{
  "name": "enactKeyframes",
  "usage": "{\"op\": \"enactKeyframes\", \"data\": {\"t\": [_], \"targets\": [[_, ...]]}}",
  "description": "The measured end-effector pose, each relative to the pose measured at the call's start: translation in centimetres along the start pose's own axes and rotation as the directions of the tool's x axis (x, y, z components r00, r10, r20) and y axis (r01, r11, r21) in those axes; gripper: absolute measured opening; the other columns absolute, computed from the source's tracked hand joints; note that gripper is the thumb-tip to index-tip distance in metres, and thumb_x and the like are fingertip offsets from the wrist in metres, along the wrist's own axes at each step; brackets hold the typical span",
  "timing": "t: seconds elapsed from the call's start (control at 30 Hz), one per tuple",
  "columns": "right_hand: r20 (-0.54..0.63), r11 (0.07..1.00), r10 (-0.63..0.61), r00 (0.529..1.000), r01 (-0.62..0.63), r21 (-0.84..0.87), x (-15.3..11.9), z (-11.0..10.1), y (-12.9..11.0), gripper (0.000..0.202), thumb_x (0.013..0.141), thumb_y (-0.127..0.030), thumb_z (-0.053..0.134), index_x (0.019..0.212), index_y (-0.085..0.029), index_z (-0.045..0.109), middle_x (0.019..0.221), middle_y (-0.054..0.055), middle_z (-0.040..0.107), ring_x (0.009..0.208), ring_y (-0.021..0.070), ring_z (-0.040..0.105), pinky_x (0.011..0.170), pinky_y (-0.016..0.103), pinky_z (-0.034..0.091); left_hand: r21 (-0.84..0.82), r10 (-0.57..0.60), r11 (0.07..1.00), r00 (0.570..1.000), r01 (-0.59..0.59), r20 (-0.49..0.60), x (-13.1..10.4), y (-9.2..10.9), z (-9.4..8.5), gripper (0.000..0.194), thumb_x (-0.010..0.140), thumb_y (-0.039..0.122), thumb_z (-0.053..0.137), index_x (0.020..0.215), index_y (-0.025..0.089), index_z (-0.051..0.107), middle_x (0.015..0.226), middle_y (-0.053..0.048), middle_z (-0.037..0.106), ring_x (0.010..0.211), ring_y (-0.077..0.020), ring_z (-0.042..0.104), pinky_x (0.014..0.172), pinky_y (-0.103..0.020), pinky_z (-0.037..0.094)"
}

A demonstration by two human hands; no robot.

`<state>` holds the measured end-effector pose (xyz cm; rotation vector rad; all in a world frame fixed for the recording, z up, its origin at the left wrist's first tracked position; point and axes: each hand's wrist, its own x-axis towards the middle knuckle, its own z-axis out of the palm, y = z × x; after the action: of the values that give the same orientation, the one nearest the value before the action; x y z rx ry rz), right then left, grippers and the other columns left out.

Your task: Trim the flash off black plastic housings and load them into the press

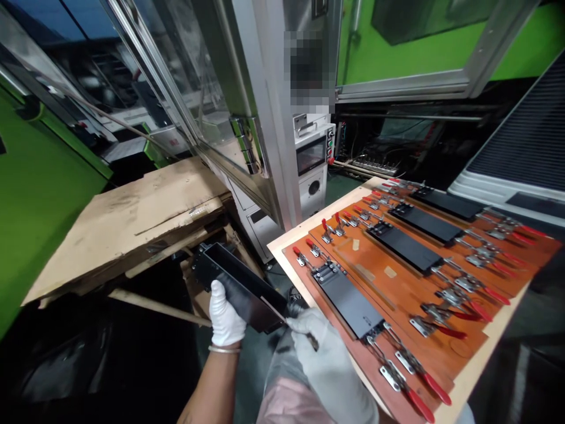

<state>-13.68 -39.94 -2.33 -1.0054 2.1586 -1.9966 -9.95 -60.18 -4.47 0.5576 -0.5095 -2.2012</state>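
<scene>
My left hand point(224, 313), in a white glove, is closed around a long black open-topped housing point(241, 282). The thumb presses on its near wall while the housing slants down to the right in mid-air. My right hand point(315, 341), in a pale grey-white glove, is pinched at the lower right end of that housing. A thin, stick-like tool point(274, 309) runs from its fingertips along the housing's rim; its exact kind is too blurred to tell. To the right, an orange fixture board point(373, 297) carries several black panels, the closest being a flat black panel point(348, 300) held by red-handled toggle clamps point(412, 371).
Brown cardboard point(132, 206) covers a stand on the left, with a wooden bar point(159, 306) below. A metal-framed machine door point(269, 118) rises ahead, beside a white control box point(311, 159) with a screen. Green machine panels point(410, 53) stand behind.
</scene>
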Motion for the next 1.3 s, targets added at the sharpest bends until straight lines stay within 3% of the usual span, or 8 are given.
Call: {"op": "enactKeyframes", "data": {"t": [0.13, 0.33, 0.47, 0.67, 0.9, 1.0, 1.17, 1.3], "targets": [[0.020, 1.000, -0.011, 1.000, 0.012, -0.019, -0.1, 0.0, 0.2, 0.019, 0.088, -0.010, 0.049, 0.088, -0.022, 0.064, 0.087, 0.002, 0.064, 0.084, 0.0144, 0.063, 0.081, 0.023, 0.052, 0.038, 0.002, 0.999, 0.999, 0.000, -0.051, -0.7, -0.1, 0.5, 0.037, 0.094, 0.047, 0.043, 0.099, 0.027, 0.075, 0.088, 0.000, 0.078, 0.081, -0.0139, 0.073, 0.094, -0.026, 0.051], [0.054, 0.999, 0.033, 0.998, -0.033, 0.002, 0.0, -0.1, 2.1, 0.023, 0.085, -0.006, 0.047, 0.086, -0.022, 0.063, 0.083, 0.001, 0.062, 0.080, 0.0131, 0.062, 0.077, 0.022, 0.051, 0.169, 0.044, 0.986, 0.961, 0.003, -0.272, -2.4, -1.1, 1.8, 0.037, 0.095, 0.035, 0.044, 0.081, 0.021, 0.075, 0.071, 0.000, 0.076, 0.063, -0.0120, 0.071, 0.078, -0.023, 0.057], [0.037, 0.999, -0.032, 0.999, 0.032, -0.004, 0.4, -0.5, 2.6, 0.023, 0.085, -0.005, 0.045, 0.077, -0.021, 0.060, 0.076, 0.001, 0.059, 0.072, 0.0126, 0.059, 0.072, 0.022, 0.050, 0.142, -0.037, 0.986, 0.945, 0.088, -0.324, -3.2, -1.7, 2.2, 0.036, 0.096, 0.031, 0.043, 0.082, 0.020, 0.074, 0.071, 0.000, 0.076, 0.062, -0.0119, 0.071, 0.079, -0.024, 0.057], [0.073, 0.998, -0.034, 0.997, 0.030, 0.054, 0.8, -1.3, 2.6, 0.021, 0.087, -0.008, 0.046, 0.076, -0.021, 0.059, 0.077, 0.001, 0.055, 0.071, 0.0125, 0.056, 0.068, 0.023, 0.049, 0.097, -0.196, 0.970, 0.951, 0.225, -0.241, -3.4, -2.7, 1.3, 0.028, 0.094, 0.032, 0.049, 0.092, 0.021, 0.075, 0.080, -0.001, 0.078, 0.070, -0.0135, 0.073, 0.086, -0.023, 0.055], [0.163, 0.996, -0.033, 0.986, 0.020, 0.082, -0.2, -3.1, 1.3, 0.019, 0.089, -0.009, 0.047, 0.077, -0.021, 0.057, 0.078, 0.000, 0.055, 0.071, 0.0112, 0.056, 0.066, 0.021, 0.049, 0.119, -0.179, 0.971, 0.957, 0.209, -0.227, -2.3, -2.3, 0.8, 0.024, 0.090, 0.037, 0.056, 0.095, 0.022, 0.074, 0.079, 0.000, 0.077, 0.065, -0.0117, 0.072, 0.072, -0.019, 0.057], [0.202, 0.998, -0.047, 0.978, 0.038, 0.049, -0.5, -3.4, 1.1, 0.019, 0.088, -0.008, 0.046, 0.077, -0.021, 0.055, 0.078, 0.000, 0.054, 0.070, 0.0107, 0.056, 0.068, 0.021, 0.049, 0.156, -0.198, 0.958, 0.947, 0.242, -0.253, -2.6, -2.2, 1.5, 0.026, 0.089, 0.041, 0.056, 0.097, 0.022, 0.072, 0.075, 0.001, 0.077, 0.058, -0.0122, 0.070, 0.070, -0.022, 0.058], [0.200, 0.997, -0.074, 0.977, 0.071, 0.023, -0.2, -3.6, 1.5, 0.020, 0.087, -0.008, 0.044, 0.075, -0.020, 0.054, 0.077, 0.001, 0.053, 0.068, 0.0116, 0.055, 0.067, 0.023, 0.049, 0.204, -0.204, 0.938, 0.924, 0.279, -0.323, -4.1, -2.8, 3.7, 0.033, 0.094, 0.039, 0.048, 0.107, 0.017, 0.069, 0.081, -0.003, 0.077, 0.066, -0.0145, 0.072, 0.078, -0.026, 0.057], [0.331, 0.992, -0.065, 0.942, 0.096, -0.081, 0.2, -4.5, 1.0, 0.021, 0.086, -0.009, 0.045, 0.072, -0.021, 0.056, 0.075, 0.000, 0.055, 0.066, 0.0118, 0.056, 0.063, 0.022, 0.047, 0.231, -0.361, 0.875, 0.892, 0.425, -0.272, -4.7, -2.7, 4.1, 0.033, 0.093, 0.039, 0.050, 0.086, 0.015, 0.072, 0.063, -0.003, 0.073, 0.053, -0.0149, 0.069, 0.060, -0.025, 0.057]]}}
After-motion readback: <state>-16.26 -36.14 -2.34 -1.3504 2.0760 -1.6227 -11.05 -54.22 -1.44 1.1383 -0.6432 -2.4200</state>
